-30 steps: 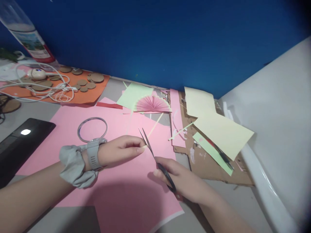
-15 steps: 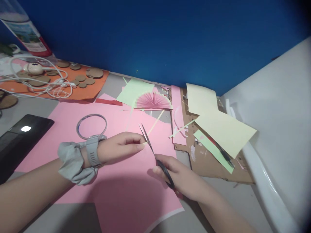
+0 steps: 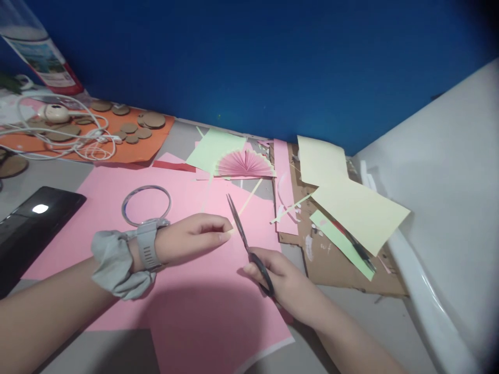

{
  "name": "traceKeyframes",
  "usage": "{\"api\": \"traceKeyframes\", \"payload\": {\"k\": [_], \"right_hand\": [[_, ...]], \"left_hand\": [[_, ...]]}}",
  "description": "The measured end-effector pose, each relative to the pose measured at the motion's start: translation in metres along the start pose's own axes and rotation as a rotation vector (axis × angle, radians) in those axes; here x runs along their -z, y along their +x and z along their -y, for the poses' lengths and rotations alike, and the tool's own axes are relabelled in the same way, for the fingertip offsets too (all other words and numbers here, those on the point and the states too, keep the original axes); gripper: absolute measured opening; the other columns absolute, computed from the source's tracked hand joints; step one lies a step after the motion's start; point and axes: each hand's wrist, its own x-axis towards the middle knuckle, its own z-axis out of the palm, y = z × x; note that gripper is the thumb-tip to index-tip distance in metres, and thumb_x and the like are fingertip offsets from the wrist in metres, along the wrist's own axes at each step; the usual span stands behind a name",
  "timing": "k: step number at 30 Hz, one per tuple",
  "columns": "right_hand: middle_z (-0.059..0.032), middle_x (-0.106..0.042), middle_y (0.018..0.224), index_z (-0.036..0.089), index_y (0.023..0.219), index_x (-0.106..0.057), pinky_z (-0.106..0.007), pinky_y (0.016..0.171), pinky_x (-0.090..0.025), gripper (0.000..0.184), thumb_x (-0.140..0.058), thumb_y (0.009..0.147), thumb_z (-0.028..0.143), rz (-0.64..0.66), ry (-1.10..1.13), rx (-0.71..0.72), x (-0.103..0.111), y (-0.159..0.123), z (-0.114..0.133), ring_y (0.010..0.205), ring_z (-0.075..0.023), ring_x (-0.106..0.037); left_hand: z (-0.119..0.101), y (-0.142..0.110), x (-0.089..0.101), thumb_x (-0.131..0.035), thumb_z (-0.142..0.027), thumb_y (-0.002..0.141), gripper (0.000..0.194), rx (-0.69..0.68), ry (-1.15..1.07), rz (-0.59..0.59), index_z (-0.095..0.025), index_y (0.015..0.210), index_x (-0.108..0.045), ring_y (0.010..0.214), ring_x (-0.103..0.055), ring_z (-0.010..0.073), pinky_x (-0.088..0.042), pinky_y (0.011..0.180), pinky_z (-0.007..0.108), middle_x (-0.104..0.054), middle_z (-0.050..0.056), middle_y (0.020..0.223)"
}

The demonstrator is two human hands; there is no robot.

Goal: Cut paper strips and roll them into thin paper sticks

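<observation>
Pinched between thumb and forefinger of the left hand (image 3: 206,238), a pale bit of paper (image 3: 232,230) shows just past the fingertips. Right hand (image 3: 286,283) holds scissors (image 3: 240,228) by the dark handle, fingers curled about it, thumb on the near left side; blades nearly together, points aimed far and slightly left. The bit sits just beside the blades; whether they touch, cannot tell.

A thin pale strip (image 3: 250,196) runs from near the blades toward the fan. Whether it joins the pinched bit is unclear. Left hand probably grips so close to steady something small, with little margin for the fingertips; the scissors' slant likely keeps the right hand to the near side, out of the way of the blades.

Pink paper (image 3: 222,317) spreads under both hands, perhaps as a work surface. Beyond, a pleated pink fan (image 3: 245,165) lies fanned out, pale along its curved edge, partly over green paper (image 3: 214,148). To the right, pale yellow sheets (image 3: 360,213) overlap on cardboard (image 3: 331,272), maybe set aside within reach. Left of the hands, a ring (image 3: 123,208) lies on the pink, beside the watch (image 3: 148,244).
</observation>
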Motion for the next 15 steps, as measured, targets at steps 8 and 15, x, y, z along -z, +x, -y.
{"api": "traceKeyframes", "payload": {"k": [8, 15], "right_hand": [[0.007, -0.039, 0.056, 0.019, 0.071, -0.043, -0.021, 0.049, -0.028, 0.031, -0.065, 0.076, 0.041, -0.088, 0.017, 0.073, 0.0, 0.005, -0.011, 0.051, -0.008, -0.037], [0.0066, -0.047, 0.052, 0.02, 0.072, -0.044, -0.02, 0.046, -0.03, 0.027, -0.064, 0.076, 0.037, -0.125, -0.045, 0.045, 0.027, -0.005, -0.004, 0.047, -0.0082, -0.041]], "left_hand": [[-0.002, -0.001, -0.001, -0.043, -0.029, 0.088, 0.021, -0.01, -0.013, -0.035, -0.016, 0.073, -0.049, 0.07, -0.039, 0.0112, -0.035, 0.068, 0.022, -0.043, -0.003, 0.071], [0.005, 0.0, 0.0, -0.03, -0.043, 0.093, 0.035, -0.03, -0.28, -0.12, -0.018, 0.11, -0.049, 0.074, -0.048, 0.0133, -0.039, 0.071, 0.028, -0.052, 0.001, 0.082]]}}
